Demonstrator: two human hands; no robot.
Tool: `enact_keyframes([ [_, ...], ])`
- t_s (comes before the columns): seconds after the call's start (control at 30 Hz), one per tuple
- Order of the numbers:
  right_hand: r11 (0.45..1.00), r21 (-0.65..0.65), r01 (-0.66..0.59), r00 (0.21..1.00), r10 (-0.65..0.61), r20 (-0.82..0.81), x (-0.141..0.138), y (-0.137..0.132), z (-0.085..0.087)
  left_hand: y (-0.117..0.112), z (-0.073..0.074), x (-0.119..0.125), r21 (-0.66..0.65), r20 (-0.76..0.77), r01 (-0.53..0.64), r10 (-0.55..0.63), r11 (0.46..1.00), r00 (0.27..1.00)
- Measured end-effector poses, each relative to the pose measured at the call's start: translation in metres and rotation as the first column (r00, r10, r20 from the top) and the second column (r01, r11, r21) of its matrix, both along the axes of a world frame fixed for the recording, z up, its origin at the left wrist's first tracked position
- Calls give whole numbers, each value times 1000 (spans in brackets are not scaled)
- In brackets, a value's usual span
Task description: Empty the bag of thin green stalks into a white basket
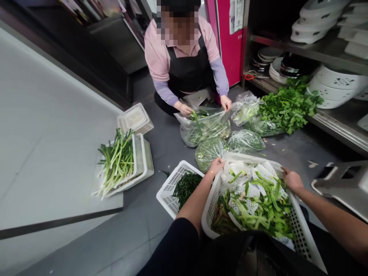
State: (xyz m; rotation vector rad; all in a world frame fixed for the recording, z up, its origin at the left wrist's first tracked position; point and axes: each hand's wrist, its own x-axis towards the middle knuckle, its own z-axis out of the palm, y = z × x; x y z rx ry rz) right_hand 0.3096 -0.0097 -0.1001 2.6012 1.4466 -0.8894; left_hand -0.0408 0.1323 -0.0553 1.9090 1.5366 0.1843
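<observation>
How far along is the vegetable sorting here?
Done: trimmed green onions lie in a basket by the wall. In hand: left hand and right hand grip the scrap basket. Left: bagged greens and loose leafy greens.

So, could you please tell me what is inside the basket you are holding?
The basket, gripped by left hand and right hand, holds green trimmings and plastic. Anything beneath them is hidden.

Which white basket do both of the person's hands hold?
The large basket full of green trimmings, gripped at its far rim by left hand and right hand; the other baskets are untouched.
</observation>
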Motion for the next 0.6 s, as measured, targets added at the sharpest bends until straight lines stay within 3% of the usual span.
enact_keyframes([
  [0.2,986,-145,80,996,-72,61,17,-20,-5,2,-20,26,-70,-25,117,-119,991,993],
  [0.37,983,-181,14,999,-8,35,26,-32,-4,-9,-27,38,-73,-5,164,-165,984,986],
  [0.6,988,-146,-53,997,61,55,33,-45,-3,-31,-35,35,-53,188,214,-201,975,961],
])
